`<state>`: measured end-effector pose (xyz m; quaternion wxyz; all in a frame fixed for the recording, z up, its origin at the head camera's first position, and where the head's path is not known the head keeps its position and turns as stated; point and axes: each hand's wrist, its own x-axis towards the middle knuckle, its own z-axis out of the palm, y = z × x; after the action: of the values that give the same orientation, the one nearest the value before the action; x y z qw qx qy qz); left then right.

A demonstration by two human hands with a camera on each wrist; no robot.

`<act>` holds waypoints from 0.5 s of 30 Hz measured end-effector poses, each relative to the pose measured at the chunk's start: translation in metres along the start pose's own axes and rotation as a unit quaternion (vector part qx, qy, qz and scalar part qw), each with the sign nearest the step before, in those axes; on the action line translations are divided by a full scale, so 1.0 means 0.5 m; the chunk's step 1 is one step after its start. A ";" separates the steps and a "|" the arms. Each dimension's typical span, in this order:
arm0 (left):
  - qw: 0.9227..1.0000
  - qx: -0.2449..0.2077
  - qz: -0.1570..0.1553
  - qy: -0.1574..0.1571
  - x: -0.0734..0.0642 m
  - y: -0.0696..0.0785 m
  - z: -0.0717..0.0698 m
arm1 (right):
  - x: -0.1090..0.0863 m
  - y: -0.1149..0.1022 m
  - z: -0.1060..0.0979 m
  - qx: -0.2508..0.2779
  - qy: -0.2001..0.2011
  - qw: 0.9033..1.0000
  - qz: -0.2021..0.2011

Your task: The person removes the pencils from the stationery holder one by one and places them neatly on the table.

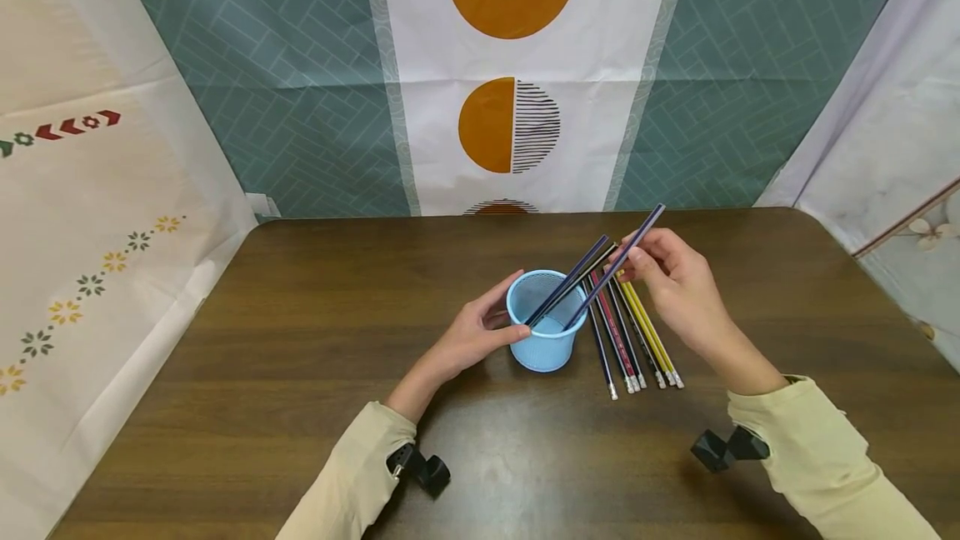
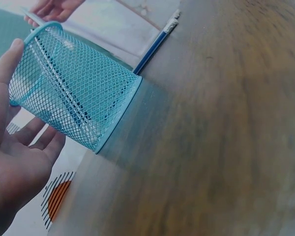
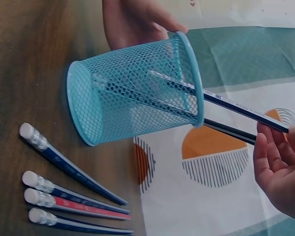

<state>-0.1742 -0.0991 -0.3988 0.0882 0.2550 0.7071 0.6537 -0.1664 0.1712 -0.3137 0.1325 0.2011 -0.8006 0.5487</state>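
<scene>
A light blue wire-mesh pencil cup (image 1: 545,352) stands upright on the table. My left hand (image 1: 480,325) grips it from the left, thumb at the rim and fingers round the far side. Between thumb and fingers, my right hand (image 1: 678,280) pinches a dark blue pencil (image 3: 241,108), slanted with its eraser end inside the cup. Other dark pencils (image 1: 587,263) lean inside against the rim. To the right of the cup lies a row of several pencils (image 1: 617,332), dark, red and yellow, their white erasers toward me.
The brown wooden table (image 1: 337,315) reaches back to a hanging teal and white patterned cloth (image 1: 300,82). Pale cloths hang at both sides, the left one (image 1: 97,190) with small flower motifs. A black wrist device (image 1: 420,469) sits on each sleeve.
</scene>
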 end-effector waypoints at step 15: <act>1.000 -0.011 0.002 -0.001 0.001 0.002 0.003 | 0.010 -0.017 -0.023 0.126 0.046 0.990 -0.038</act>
<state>-0.1737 -0.0978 -0.3981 0.0906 0.2564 0.6994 0.6610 -0.1670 0.1781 -0.3002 0.1640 0.2209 -0.7099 0.6483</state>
